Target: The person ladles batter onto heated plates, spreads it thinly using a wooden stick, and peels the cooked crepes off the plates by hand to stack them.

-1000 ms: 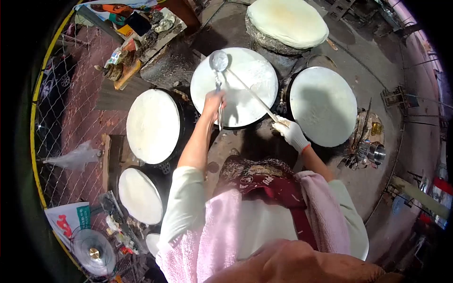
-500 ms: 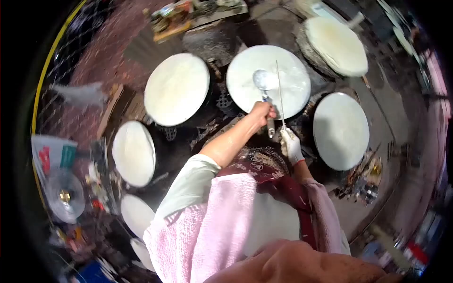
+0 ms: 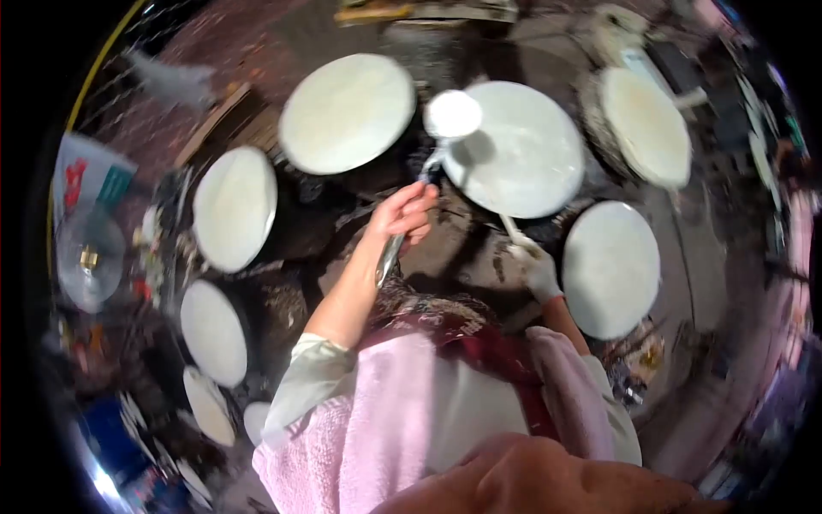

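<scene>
My bare left hand [image 3: 402, 216] is closed around the handle of a ladle [image 3: 454, 114]. The ladle's round white bowl is above the left rim of a large white round surface [image 3: 522, 154] and casts a shadow on it. My right hand [image 3: 535, 270], in a white glove with dark stains, grips a thin stick [image 3: 509, 225]. The stick points toward the near edge of that same round surface; its far end is hard to make out. Another white round surface [image 3: 610, 270] lies just right of my gloved hand.
More white rounds, one at upper left [image 3: 347, 113], one at left [image 3: 235, 210] and one at upper right [image 3: 646, 128], curve around me. A clear bag [image 3: 90, 261] hangs at far left. Boards [image 3: 214, 124] lie behind the left rounds. A pink towel [image 3: 390, 420] hangs over my front.
My left hand has moved left, carrying the ladle from the middle of the round surface to above its left rim. The stick now looks much shorter. The whole view has shifted.
</scene>
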{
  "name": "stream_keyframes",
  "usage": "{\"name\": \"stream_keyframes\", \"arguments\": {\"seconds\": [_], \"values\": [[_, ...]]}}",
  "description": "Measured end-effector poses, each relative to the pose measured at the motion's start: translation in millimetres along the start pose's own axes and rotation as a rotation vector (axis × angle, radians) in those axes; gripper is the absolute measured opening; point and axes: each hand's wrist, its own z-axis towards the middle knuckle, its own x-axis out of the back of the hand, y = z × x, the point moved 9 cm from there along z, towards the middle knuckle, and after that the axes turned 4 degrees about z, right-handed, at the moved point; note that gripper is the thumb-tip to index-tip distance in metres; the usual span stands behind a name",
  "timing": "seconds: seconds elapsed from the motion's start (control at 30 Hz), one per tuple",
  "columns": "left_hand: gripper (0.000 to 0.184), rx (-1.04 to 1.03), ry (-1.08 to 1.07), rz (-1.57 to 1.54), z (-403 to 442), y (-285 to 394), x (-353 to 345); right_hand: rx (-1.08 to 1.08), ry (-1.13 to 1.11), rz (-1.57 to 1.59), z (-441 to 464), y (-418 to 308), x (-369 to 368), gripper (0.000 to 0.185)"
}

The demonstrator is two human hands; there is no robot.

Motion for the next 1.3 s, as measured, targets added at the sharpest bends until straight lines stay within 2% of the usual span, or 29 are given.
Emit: {"name": "stream_keyframes", "arguments": {"seconds": [0.03, 0.1, 0.17, 0.2, 0.23, 0.27, 0.3, 0.33, 0.37, 0.4, 0.43, 0.5, 0.6, 0.63, 0.7, 0.73, 0.8, 0.83, 0.87, 0.9, 0.93, 1.03, 1.13, 1.2, 1.27, 1.3], "values": [[0.028, 0.004, -0.026, -0.040, -13.5, 8.1, -1.7, 0.007, -0.021, -0.141, 7.5, 0.7, 7.0, 0.034], [0.027, -0.072, 0.004, -0.068, -50.4, 24.8, -1.5, 0.279, 0.282, -0.051, 11.0, -14.3, 33.1, 0.030], [0.027, -0.140, 0.016, -0.072, -97.8, 38.1, 20.1, -0.134, 0.375, 0.059, -13.0, 7.7, 14.2, 0.028], [0.028, -0.187, 0.024, -0.024, -123.9, 44.5, 26.0, -0.018, 0.214, 0.084, -14.7, -1.1, -20.6, 0.032], [0.029, -0.226, 0.076, -0.007, -151.7, 52.2, 32.6, -0.094, 0.083, -0.069, -15.5, 0.1, -50.3, 0.033], [0.026, -0.249, 0.169, -0.002, -182.4, 59.5, 39.9, -0.173, -0.038, -0.226, -37.4, -20.4, -102.1, 0.035], [0.026, -0.298, 0.239, -0.009, -214.7, 66.0, 48.8, -0.131, -0.134, -0.270, -47.9, -39.9, -153.3, 0.035], [0.026, -0.361, 0.316, -0.006, -247.0, 89.1, 82.6, -0.145, -0.230, -0.121, -9.3, -0.8, -209.2, 0.037], [0.026, -0.413, 0.404, 0.058, -279.9, 100.4, 98.8, -0.254, -0.313, -0.108, -18.4, -22.2, -271.4, 0.041], [0.025, -0.463, 0.488, 0.120, -312.6, 111.9, 114.5, -0.259, -0.393, 0.006, -7.4, -16.9, -328.9, 0.043], [0.026, -0.501, 0.574, 0.133, -347.1, 119.5, 132.6, -0.229, -0.378, 0.147, 10.5, -2.9, -381.8, 0.046], [0.025, -0.585, 0.682, 0.151, -410.8, 127.1, 160.9, -0.221, -0.570, 0.070, 24.2, 1.2, -484.9, 0.050], [0.025, -0.705, 0.800, 0.114, -486.6, 130.4, 179.3, -0.101, -0.603, -0.220, 48.8, -9.4, -598.4, 0.066], [0.025, -0.743, 0.830, 0.103, -509.5, 130.2, 184.9, -0.062, -0.614, -0.217, 57.6, -11.6, -631.4, 0.069], [0.025, -0.803, 0.900, 0.058, -551.9, 129.1, 197.0, 0.068, -0.592, -0.017, 114.1, 36.8, -684.6, 0.070], [0.026, -0.828, 0.938, 0.021, -568.9, 127.8, 203.8, 0.092, -0.509, 0.078, 114.3, 31.8, -698.1, 0.070], [0.026, -0.888, 0.870, -0.017, -590.1, 127.7, 211.5, 0.248, -0.343, -0.520, 116.5, 10.0, -705.0, 0.067], [0.026, -0.899, 0.932, -0.054, -598.8, 126.9, 215.5, 0.211, -0.288, -0.656, 95.3, -15.5, -712.1, 0.064], [0.026, -0.910, 0.999, -0.090, -609.0, 127.0, 219.0, 0.287, -0.259, -0.767, 91.1, -24.2, -722.8, 0.057], [0.026, -0.937, 0.896, -0.045, -610.3, 135.4, 219.0, 0.316, -0.243, -0.779, 83.4, -33.1, -733.9, 0.055], [0.026, -0.943, 0.903, -0.088, -615.2, 136.4, 225.7, 0.343, -0.231, -0.794, 72.9, -41.8, -745.0, 0.053], [0.026, -0.939, 0.969, -0.238, -617.1, 142.1, 223.6, 0.407, -0.306, -0.661, 26.5, -78.2, -775.0, 0.055], [0.025, -0.988, 0.884, -0.157, -613.5, 159.2, 225.5, 0.455, -0.381, -0.444, 12.2, -94.0, -797.2, 0.047], [0.027, -0.981, 0.804, -0.096, -601.9, 171.6, 220.2, 0.361, -0.526, -0.252, 7.8, -116.2, -802.2, 0.046], [0.027, -0.969, 0.763, -0.034, -588.3, 181.4, 216.4, 0.416, -0.498, -0.046, 17.7, -147.7, -787.4, 0.046], [0.026, -0.974, 0.784, -0.083, -580.3, 184.5, 214.0, 0.299, -0.531, 0.045, 29.7, -155.4, -775.7, 0.044]]}}
